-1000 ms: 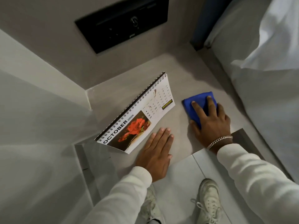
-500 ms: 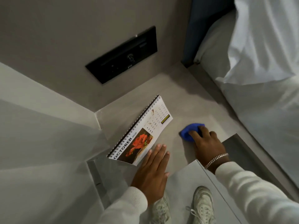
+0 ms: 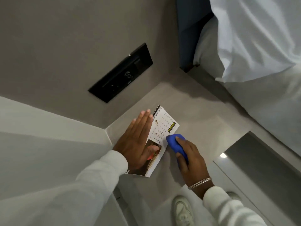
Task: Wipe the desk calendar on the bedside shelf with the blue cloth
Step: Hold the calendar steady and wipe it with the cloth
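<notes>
A spiral-bound desk calendar stands on the grey bedside shelf, its white date grid and a picture facing me. My left hand lies flat with fingers together against the calendar's left part and covers the month name and most of the picture. My right hand grips a bunched blue cloth, whose front edge touches the calendar's lower right edge by the date grid.
A black switch panel is set in the grey wall behind the shelf. A bed with white pillow and sheets borders the shelf on the right. Below lie a tiled floor and my white shoes.
My left hand moved from the shelf onto the calendar's face. My right hand bunched the blue cloth, lifted it and brought it left to the calendar's edge. The camera pulled back.
</notes>
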A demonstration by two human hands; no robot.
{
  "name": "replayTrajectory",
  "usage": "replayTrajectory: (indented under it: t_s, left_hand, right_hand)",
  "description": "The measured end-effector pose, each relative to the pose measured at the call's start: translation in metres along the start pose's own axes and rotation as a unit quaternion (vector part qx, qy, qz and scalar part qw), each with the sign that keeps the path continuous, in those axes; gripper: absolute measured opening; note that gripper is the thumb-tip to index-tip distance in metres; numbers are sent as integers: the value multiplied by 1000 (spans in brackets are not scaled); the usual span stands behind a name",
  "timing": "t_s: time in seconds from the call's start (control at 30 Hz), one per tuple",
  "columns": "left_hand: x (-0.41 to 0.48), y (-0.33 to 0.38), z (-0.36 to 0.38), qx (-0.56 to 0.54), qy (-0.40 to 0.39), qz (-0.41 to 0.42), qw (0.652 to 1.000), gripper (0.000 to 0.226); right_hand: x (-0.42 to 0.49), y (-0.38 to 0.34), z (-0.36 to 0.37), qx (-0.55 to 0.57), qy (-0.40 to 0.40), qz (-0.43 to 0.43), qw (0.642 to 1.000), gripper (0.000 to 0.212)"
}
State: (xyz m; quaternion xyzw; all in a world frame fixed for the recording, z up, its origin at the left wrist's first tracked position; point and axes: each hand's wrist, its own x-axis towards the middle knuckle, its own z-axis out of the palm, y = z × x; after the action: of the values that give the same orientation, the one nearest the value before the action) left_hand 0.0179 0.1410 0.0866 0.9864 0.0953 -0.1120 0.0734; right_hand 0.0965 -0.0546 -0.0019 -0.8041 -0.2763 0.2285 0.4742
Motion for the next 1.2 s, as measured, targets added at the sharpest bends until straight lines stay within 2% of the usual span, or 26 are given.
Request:
replayTrajectory:
  t_s: [0.1,0.27,0.47,0.73,0.9,1.03,1.2]
  left_hand:
    - [0,-1,5,-34,4,12,999,83]
    - [4,-3,8,-74,11,18,997,84]
    - [5,-5,12,-79,19,21,997,83]
    - [5,-5,13,-72,18,14,997,82]
    - [4,-6,13,-66,16,12,998,83]
    - [5,-5,12,-94,13,15,995,82]
    - [5,-6,12,-89,4,10,996,82]
  right_hand:
    - [-4,-4,25,25,8,6,1000,54]
    - [-2,-20,63,64,48,23,997,49]
    - [-27,-13,92,81,81,28,993,49]
    - [4,-24,88,97,139,43,985,50]
    - [-23,-34,100,120,142,75,980,47]
    - [-10,-45,91,127,150,65,978,47]
    - [15,-43,86,157,202,90,963,46]
